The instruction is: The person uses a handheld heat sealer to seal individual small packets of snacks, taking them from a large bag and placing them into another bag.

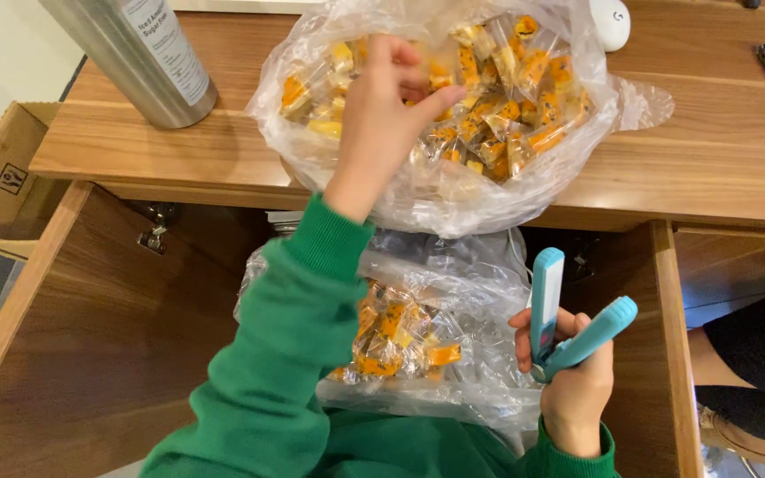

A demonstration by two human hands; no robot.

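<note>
clearly the left hand pinches a candy in the open bag at the desk edge; right hand grips an open sealer. tugging could tip the bag off.

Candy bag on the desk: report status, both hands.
Left hand inside big open candy bag, pinching among wrapped sweets. Right hand grips open teal sealer. Second candy bag on lap. Nothing in the way.
</note>
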